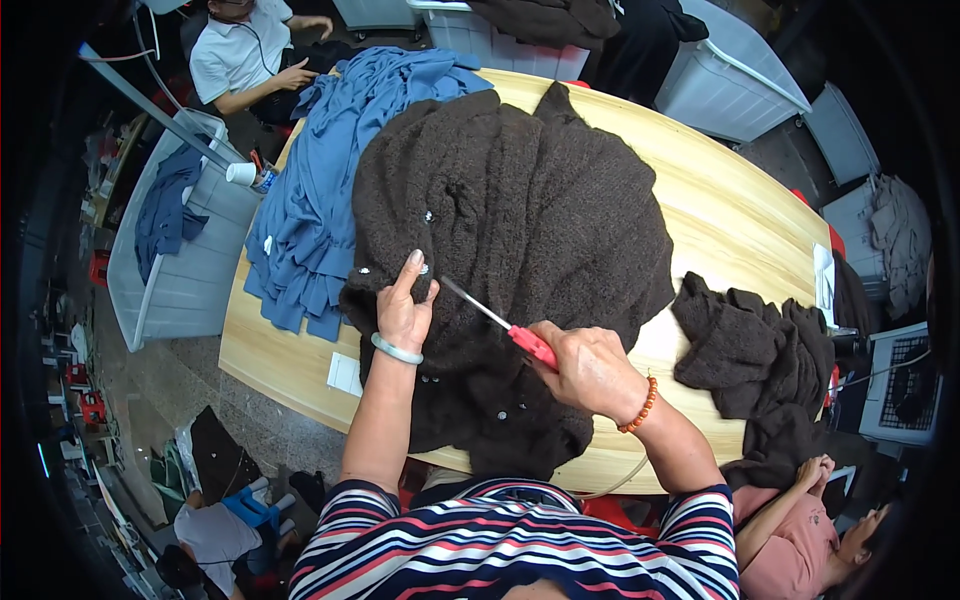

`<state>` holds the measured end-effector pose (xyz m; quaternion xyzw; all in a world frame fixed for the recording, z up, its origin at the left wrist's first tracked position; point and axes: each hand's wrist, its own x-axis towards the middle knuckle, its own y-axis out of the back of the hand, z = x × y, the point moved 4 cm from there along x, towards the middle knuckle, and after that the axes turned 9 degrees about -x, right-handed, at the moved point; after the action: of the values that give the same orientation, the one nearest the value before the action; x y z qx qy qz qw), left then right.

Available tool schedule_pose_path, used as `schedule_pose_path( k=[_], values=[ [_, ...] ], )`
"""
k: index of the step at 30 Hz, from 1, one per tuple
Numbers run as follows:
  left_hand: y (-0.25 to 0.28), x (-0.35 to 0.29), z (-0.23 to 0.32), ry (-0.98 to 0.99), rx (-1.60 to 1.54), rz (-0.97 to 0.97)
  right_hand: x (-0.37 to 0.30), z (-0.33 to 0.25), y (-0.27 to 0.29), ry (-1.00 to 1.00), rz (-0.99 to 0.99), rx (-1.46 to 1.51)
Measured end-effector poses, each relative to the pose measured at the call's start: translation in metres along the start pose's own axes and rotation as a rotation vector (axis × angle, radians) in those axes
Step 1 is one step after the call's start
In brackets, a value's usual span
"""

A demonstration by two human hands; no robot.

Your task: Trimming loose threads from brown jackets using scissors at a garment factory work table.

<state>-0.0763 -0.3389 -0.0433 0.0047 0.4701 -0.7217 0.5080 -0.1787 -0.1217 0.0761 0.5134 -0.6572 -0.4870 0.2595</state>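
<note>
A large heap of dark brown fuzzy garment (540, 200) is spread over the table in front of me, with small shiny round pieces like snaps or buttons dotted on it. Near one of these shiny pieces (424, 269), my left hand (402, 308) pinches a fold of the garment between thumb and fingers. My right hand (590, 368) is wrapped around the handle of a red-handled tool (532, 346) with a slim metal shaft. Its tip points left, just beside my left fingers and close to the cloth; whether it touches I cannot tell.
Blue garments (310, 220) are piled on the left of the wooden table (725, 225); more brown cloth (755, 345) lies at its right. White bins (185, 265) surround the table. A person (245, 60) sits at the far left, another (785, 525) at the near right. A paper cup (241, 174) stands by the left edge.
</note>
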Motion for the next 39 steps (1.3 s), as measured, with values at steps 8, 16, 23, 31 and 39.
schedule_pose_path(
  k=[8, 16, 23, 31, 39],
  values=[
    [0.016, 0.002, -0.008, 0.128, -0.042, -0.119, 0.003, -0.002, -0.005, 0.067, -0.023, -0.062],
    [0.005, 0.005, 0.011, -0.107, 0.249, 0.048, 0.001, 0.004, -0.005, 0.065, -0.059, 0.007],
    [0.004, 0.039, 0.029, -0.405, 0.016, -0.017, -0.005, 0.013, 0.000, -0.002, -0.070, 0.039],
    [-0.016, 0.020, 0.020, -0.331, -0.026, -0.291, 0.010, 0.010, 0.015, -0.070, 0.096, 0.066],
    [-0.004, 0.014, 0.016, -0.278, -0.007, -0.410, 0.010, 0.008, 0.015, -0.046, 0.068, 0.044]
  ],
)
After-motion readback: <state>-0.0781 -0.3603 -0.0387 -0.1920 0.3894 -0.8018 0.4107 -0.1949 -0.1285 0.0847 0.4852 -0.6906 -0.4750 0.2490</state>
